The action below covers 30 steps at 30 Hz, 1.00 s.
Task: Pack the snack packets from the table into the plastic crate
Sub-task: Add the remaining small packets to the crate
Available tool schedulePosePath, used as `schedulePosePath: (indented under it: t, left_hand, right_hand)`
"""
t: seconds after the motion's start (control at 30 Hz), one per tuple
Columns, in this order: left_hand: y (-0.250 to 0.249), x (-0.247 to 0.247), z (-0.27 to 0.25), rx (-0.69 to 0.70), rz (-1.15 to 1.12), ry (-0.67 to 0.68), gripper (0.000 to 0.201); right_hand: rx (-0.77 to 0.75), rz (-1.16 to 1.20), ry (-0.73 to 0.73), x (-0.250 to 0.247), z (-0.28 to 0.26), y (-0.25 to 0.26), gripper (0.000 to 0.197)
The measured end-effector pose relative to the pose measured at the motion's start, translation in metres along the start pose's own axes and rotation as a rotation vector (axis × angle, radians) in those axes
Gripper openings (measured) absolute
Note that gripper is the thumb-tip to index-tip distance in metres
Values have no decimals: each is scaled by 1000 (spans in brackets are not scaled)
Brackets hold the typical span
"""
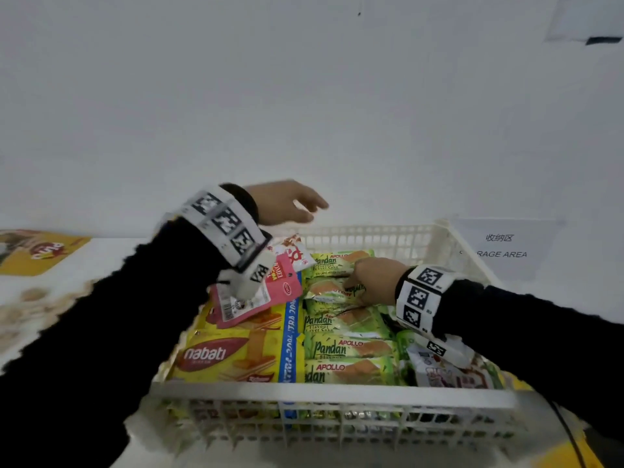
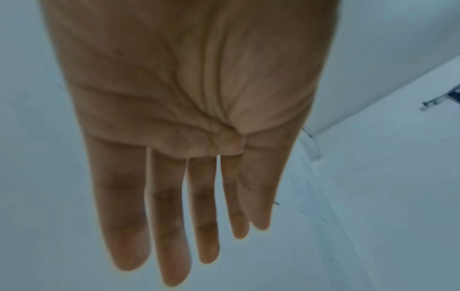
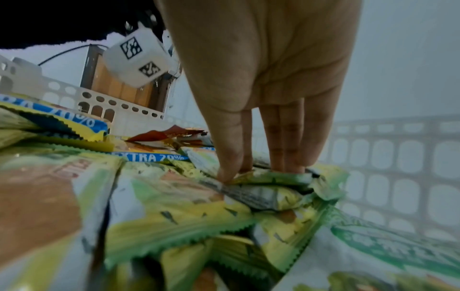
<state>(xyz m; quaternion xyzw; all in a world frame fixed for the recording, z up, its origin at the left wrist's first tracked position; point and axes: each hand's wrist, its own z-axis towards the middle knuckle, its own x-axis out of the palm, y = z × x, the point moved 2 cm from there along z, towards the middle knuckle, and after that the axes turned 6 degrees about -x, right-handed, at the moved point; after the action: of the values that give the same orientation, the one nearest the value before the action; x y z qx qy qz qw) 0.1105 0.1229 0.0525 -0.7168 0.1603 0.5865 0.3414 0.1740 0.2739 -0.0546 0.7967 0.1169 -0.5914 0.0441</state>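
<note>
Inside the white crate (image 1: pixel 337 395), your right hand (image 1: pixel 374 282) pinches a green cake packet (image 1: pixel 324 293) lying among other packets (image 1: pixel 347 347). Above the far rim, your left hand (image 1: pixel 283 204) hovers, fingers straight, empty.

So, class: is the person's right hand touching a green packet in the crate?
Touching. The right wrist view shows the right hand with thumb and fingertips sunk into the green packet, its wrapper bunched between them.

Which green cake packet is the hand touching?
The crumpled green packet, second from the far end: the right hand touches it. The others lie flat.
</note>
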Motion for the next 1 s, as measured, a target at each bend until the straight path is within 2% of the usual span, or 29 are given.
schedulePosePath:
  t: [0.13,0.23,0.3,0.33,0.37,0.43,0.5,0.57,0.63,0.77,0.8,0.87,0.93,1.0]
  left_hand:
    - [46,-38,-31,-147,-56,-132,36]
    - [83,-45,-49,-264,-58,-172,35]
    - [103,-35,-55,-339,-25,-151,36]
    - [111,-26,-55,-371,-5,-121,37]
    - [120,-16,-54,-403,11,-90,39]
    - [133,4,-52,-447,28,-50,44]
    - [144,22,-48,-456,-3,-30,50]
    - [150,36,-46,-442,-50,-23,53]
    - [155,47,-41,-425,-105,-58,55]
    - [163,56,-29,-418,-250,-162,58]
    - [163,57,-26,-418,-259,-175,59]
    - [163,58,-19,-407,-247,-174,58]
    - [163,60,-14,-402,-225,-137,59]
    - [166,61,-10,-409,-234,-105,63]
  right_hand:
    - [0,-26,3,-10,2,4,43]
    - [2,97,-144,-36,3,8,35]
    - [-15,140,-233,-53,9,19,23]
    - [-18,142,-255,-59,14,27,23]
    - [-5,136,-257,-62,18,36,35]
    - [42,134,-216,-59,28,53,49]
    - [82,188,-126,-50,39,65,46]
    - [110,280,-66,-41,47,71,39]
    - [131,396,-72,-39,48,73,30]
    - [109,957,-194,-60,33,67,16]
    - [93,1012,-257,-71,26,63,16]
    - [109,996,-405,-93,8,51,19]
    - [181,841,-524,-110,-10,33,19]
    - [301,651,-576,-118,-30,14,9]
